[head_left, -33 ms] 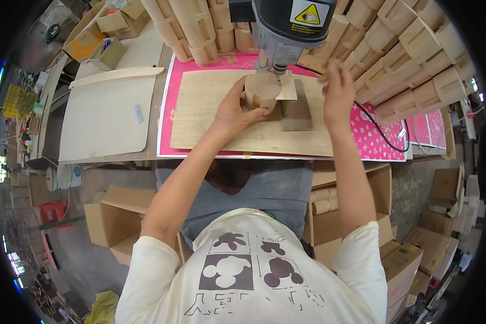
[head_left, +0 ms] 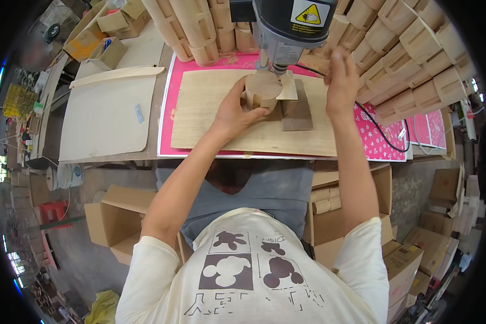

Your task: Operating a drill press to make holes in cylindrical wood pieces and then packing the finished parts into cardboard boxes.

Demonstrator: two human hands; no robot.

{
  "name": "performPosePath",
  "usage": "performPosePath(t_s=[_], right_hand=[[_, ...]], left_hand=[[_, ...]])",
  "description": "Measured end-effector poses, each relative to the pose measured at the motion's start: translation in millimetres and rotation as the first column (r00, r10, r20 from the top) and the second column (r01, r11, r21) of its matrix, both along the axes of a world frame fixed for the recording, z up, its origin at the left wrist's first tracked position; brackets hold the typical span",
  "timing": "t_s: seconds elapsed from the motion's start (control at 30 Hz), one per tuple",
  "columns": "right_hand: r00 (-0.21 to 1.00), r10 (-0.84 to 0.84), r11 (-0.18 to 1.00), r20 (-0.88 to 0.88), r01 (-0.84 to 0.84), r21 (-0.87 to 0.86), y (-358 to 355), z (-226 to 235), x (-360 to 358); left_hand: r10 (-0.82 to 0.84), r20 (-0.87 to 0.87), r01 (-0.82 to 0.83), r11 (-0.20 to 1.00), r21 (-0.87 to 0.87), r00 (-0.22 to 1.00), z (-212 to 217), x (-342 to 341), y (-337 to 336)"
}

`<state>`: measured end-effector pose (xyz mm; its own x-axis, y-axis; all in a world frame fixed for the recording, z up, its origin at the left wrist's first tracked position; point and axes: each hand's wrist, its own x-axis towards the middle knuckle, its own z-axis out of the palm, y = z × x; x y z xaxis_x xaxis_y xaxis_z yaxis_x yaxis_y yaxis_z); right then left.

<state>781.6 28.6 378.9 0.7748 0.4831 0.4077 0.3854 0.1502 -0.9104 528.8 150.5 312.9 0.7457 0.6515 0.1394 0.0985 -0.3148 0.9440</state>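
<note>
My left hand [head_left: 232,110] grips a round pale wooden block [head_left: 262,89] that stands on a plywood board [head_left: 216,121] right under the bit of a grey drill press head [head_left: 289,24]. A dark wooden block [head_left: 298,112] lies just to the right of the round block, touching a thin pale piece. My right hand [head_left: 341,81] is raised beside the machine's right side with its back toward me. What its fingers rest on is hidden.
The board lies on a pink patterned mat [head_left: 375,141] on the bench. Rows of stacked hollow wooden pieces [head_left: 200,29] fill the back and right [head_left: 410,48]. A black cable [head_left: 384,137] crosses the mat. A pale curved panel [head_left: 102,116] lies to the left; cardboard boxes [head_left: 116,216] stand below.
</note>
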Motion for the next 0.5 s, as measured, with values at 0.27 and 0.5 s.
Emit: performPosePath(t_s=[0.27, 0.5], right_hand=[[0.946, 0.270, 0.931, -0.181, -0.209, 0.299, 78, 115, 0], [0.985, 0.167, 0.980, -0.037, -0.162, 0.119, 17, 115, -11]], left_hand=[[-0.033, 0.073, 0.035, 0.999, -0.029, 0.997, -5, -2, -2], [-0.040, 0.062, 0.040, 0.999, -0.012, 0.997, 2, -1, 0]])
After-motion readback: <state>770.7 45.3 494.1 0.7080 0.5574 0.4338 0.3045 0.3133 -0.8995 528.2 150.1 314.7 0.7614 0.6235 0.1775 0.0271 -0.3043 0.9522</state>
